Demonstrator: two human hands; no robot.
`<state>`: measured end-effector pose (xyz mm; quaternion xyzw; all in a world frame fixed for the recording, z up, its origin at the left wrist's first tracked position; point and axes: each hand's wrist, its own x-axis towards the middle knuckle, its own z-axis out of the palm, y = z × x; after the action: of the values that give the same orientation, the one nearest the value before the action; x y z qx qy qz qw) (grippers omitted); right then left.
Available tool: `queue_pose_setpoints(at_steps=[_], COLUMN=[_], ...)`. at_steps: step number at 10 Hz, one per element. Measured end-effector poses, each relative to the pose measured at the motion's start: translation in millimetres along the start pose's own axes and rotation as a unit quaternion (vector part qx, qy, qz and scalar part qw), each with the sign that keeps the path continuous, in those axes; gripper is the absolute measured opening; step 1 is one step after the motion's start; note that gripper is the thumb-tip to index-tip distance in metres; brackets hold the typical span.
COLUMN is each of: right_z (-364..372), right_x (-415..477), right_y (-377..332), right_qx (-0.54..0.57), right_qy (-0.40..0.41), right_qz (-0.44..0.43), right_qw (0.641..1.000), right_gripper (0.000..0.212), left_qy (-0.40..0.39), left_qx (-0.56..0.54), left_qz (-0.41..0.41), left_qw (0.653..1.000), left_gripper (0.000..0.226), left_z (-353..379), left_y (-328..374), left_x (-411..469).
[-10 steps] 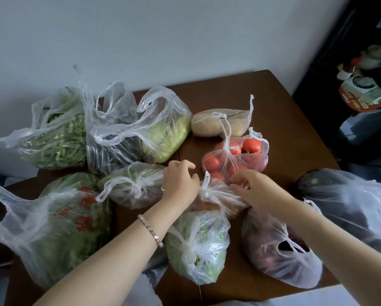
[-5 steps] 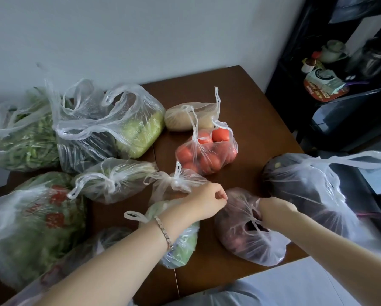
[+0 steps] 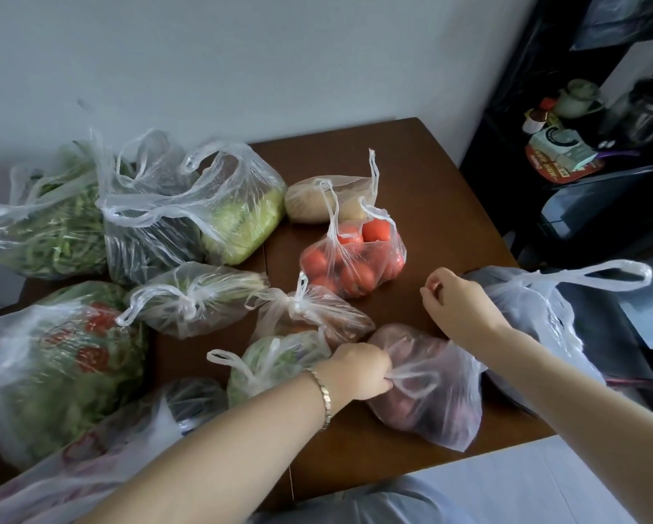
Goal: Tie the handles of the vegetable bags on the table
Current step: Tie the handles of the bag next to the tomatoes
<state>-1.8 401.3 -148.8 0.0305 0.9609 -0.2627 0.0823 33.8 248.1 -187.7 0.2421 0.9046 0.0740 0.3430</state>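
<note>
Left hand [image 3: 359, 372] grips a handle of the translucent purple-produce plastic bag [image 3: 434, 406], right hand [image 3: 459, 302] grasp indeterminate; few clear bags [image 3: 188, 302] beyond them knotted.

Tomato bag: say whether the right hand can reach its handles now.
Probably yes: the right hand hovers beside the tomato bag, only bare table between them, and its untied handles stand free.
</note>
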Motion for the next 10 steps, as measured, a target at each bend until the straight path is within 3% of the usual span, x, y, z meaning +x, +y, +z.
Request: queue_pose_setpoints(at_steps=[1,2,3,4,5,6,7,8,9,10], right_z=[-2,-4,-1,-1,0,1,-4,0,0,-11], right_x=[0,1,3,5,8,7,7,4,-2,-9], right_y=[-4,-13,-24,-37,-44,-45,-42,-35,-31,-39], right_qx=[0.004,0.012,0.015,0.02,0.027,-0.006,-0.016,-0.11,-0.254,-0.292], right_qy=[0.041,0.063,0.085,0.076,0.053,-0.011,-0.092,-0.136,-0.121,-0.182], right_qz=[-0.03,-0.068,-0.115,-0.139,-0.135,-0.112,-0.092,-0.042,0.043,0.093], right_qw=[0.999,0.996,0.99,0.987,0.989,0.994,0.991,0.984,0.959,0.935], right_gripper=[0.018,0.021,0.024,0.024,0.018,0.024,0.043,0.053,0.038,0.03], left_qy=[-0.012,-0.053,-0.108,-0.13,-0.059,0.043,0.126,0.22,0.3,0.322], left_qx=[-0.097,-0.104,-0.179,-0.25,-0.379,-0.487,-0.476,-0.423,-0.478,-0.541], left_qz=[-0.028,-0.108,-0.134,-0.11,-0.114,-0.144,-0.143,-0.132,-0.112,-0.122], left_qw=[0.995,0.987,0.969,0.953,0.917,0.86,0.858,0.869,0.818,0.767], left_gripper=[0.034,0.036,0.031,0.036,0.032,0.024,0.024,0.03,0.028,0.024], left_z=[-4,-14,-19,-33,-46,-50,-48,-47,-54,-64], left_y=[-15,-19,-27,-39,-49,-61,-60,-56,-53,-50], left_x=[-7,-17,-24,-36,-38,-32,-27,-28,-30,-29])
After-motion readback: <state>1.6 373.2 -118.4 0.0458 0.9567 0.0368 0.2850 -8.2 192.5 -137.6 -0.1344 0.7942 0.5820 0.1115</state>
